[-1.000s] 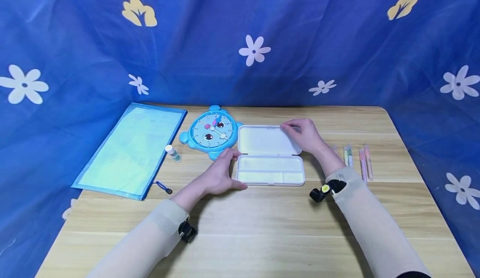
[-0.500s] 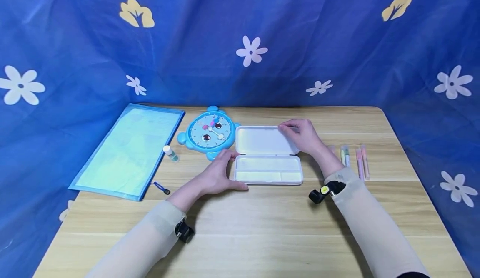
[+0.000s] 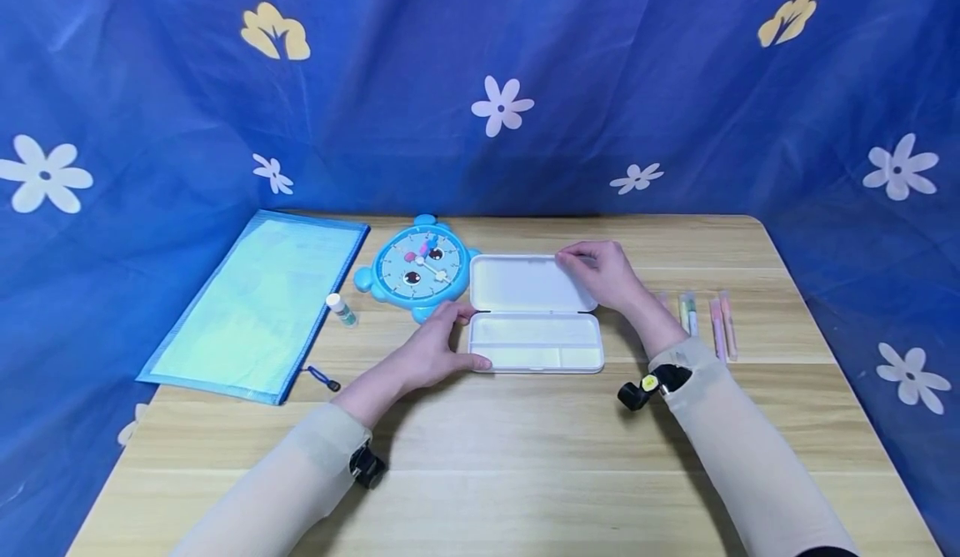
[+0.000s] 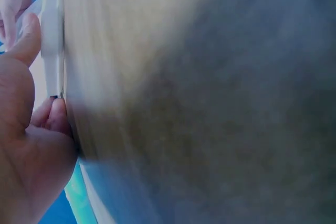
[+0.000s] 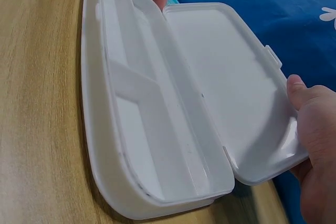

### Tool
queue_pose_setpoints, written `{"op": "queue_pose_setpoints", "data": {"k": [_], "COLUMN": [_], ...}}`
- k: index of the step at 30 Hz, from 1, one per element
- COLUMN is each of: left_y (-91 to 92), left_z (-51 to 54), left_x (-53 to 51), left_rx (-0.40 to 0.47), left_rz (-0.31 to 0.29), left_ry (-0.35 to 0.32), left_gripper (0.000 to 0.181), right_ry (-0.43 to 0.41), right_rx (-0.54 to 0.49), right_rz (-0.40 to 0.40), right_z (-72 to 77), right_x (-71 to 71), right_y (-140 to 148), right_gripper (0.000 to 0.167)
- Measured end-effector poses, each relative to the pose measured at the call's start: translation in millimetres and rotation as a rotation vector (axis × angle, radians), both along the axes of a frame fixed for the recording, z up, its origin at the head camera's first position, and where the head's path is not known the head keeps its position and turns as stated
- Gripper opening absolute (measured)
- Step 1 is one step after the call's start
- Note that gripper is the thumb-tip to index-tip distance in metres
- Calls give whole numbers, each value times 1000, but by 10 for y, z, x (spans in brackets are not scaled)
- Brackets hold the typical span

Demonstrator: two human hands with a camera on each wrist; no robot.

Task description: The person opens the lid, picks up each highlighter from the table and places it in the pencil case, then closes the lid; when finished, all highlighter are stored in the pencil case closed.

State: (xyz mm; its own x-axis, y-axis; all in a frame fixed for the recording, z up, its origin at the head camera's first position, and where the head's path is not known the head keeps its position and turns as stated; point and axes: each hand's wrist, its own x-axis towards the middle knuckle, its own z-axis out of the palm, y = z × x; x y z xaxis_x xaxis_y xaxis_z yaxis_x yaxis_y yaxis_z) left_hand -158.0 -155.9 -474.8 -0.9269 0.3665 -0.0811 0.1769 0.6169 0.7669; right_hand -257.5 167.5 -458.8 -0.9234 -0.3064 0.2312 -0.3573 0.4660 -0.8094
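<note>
On the tabletop (image 3: 525, 465), between both hands, a white pencil case (image 3: 536, 321), lying open, long axis running left to right. Lid (image 3: 517, 283) laid back on the far side, base (image 3: 517, 355) on the near side, hinge (image 5: 202, 96) between them and parallel to that long axis. Left hand (image 3: 435, 353) at the left end of the base, thumb by the near corner, fingers curled at the far corner next to the hinge, gripping across the short side. Right hand (image 3: 606, 273) at the far rim of the lid, toward its right end, pinching with thumb at the rim and fingers mostly hidden behind. Key relation, by judgement: free edge of the lid across the hinge from the base, right hand nearer to that edge, left hand nearer to the base. Just beyond the left hand, a blue toy clock (image 3: 397, 268).
</note>
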Motion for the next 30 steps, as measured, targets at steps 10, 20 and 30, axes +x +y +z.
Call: {"op": "queue_pose_setpoints", "data": {"k": [10, 20, 30], "left_y": [51, -2, -11], "left_z": [44, 142, 173], "left_x": [48, 6, -5], "left_rx": [-109, -320, -441], "left_rz": [56, -165, -213], "left_ry": [112, 238, 265], "left_gripper": [138, 132, 130], "right_ry": [6, 31, 81], "right_rx": [6, 15, 58], "right_rz": [-7, 0, 22], "right_z": [-1, -15, 0], "right_x": [16, 3, 36], "right_y": [17, -3, 18], "right_gripper": [21, 23, 30]}}
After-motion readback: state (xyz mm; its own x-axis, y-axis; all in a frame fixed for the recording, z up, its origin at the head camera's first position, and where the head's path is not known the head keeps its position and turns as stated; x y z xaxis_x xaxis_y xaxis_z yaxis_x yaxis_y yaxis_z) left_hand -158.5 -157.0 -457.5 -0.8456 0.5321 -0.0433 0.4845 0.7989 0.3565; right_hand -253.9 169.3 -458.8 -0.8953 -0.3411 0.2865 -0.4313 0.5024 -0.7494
